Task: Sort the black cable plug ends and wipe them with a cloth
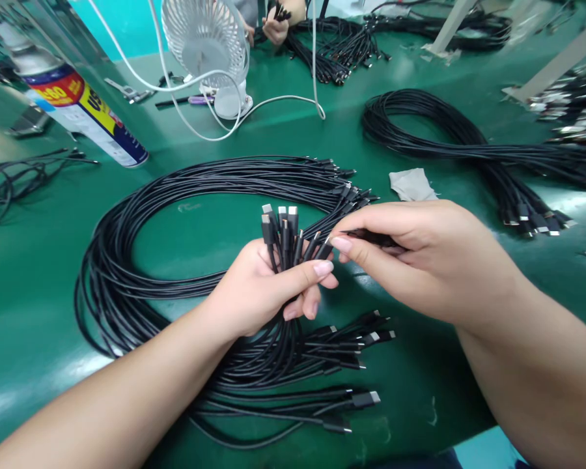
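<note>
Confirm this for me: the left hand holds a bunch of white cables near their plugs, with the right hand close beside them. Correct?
Not quite: the cables are black, not white, as the head view shows. The left hand does hold a bunch near their plugs, with the right hand close beside them.

Coiled cable bundle (108,260) on the counter (34,293); fan (205,49) behind it, spray can (85,101) behind-left, second bundle (473,151) behind-right.
</note>
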Demonstrator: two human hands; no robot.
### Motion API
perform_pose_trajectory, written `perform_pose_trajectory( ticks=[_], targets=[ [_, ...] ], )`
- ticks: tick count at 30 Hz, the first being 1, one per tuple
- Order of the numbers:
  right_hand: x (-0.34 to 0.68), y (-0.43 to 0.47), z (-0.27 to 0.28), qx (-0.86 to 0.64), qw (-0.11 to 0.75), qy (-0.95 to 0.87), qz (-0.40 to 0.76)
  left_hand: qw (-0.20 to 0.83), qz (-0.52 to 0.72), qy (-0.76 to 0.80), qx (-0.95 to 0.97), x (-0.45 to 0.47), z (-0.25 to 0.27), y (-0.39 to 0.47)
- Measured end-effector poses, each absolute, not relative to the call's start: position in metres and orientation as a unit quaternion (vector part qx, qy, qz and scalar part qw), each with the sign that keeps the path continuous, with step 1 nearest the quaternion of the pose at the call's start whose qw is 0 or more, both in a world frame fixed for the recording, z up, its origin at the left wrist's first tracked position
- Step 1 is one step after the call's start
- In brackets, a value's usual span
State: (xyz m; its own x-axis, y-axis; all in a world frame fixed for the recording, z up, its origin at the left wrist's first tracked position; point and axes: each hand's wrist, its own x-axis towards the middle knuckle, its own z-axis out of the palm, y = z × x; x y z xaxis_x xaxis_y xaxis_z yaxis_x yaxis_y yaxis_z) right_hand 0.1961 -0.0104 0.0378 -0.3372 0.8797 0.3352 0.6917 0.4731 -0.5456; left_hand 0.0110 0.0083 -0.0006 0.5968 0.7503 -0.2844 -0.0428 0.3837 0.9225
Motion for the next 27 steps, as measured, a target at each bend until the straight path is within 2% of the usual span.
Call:
perform_pose_trajectory(
  ticks=[7, 16, 19, 22, 24, 27],
  targets=[
    [0.198, -0.011, 0.037, -0.49, 0.299, -0.792, 0.205, 0.766, 0.265, 0.349, 0.47, 0.012, 0.001, 0.009],
    [0.197, -0.007, 0.033, -0.53, 0.312, -0.769, 0.176, 0.809, 0.293, 0.328, 0.39, 0.015, 0.003, 0.01],
    [0.196, -0.007, 0.027, -0.538, 0.346, -0.745, 0.19, 0.811, 0.296, 0.326, 0.386, 0.015, 0.003, 0.01],
    [0.196, -0.007, 0.021, -0.515, 0.414, -0.722, 0.204, 0.81, 0.299, 0.33, 0.382, 0.015, 0.003, 0.01],
    [0.195, -0.005, 0.019, -0.497, 0.433, -0.707, 0.255, 0.813, 0.3, 0.326, 0.377, 0.015, 0.002, 0.009],
    [0.193, -0.003, 0.021, -0.47, 0.415, -0.675, 0.388, 0.828, 0.294, 0.306, 0.366, 0.014, 0.002, 0.01]
  ],
)
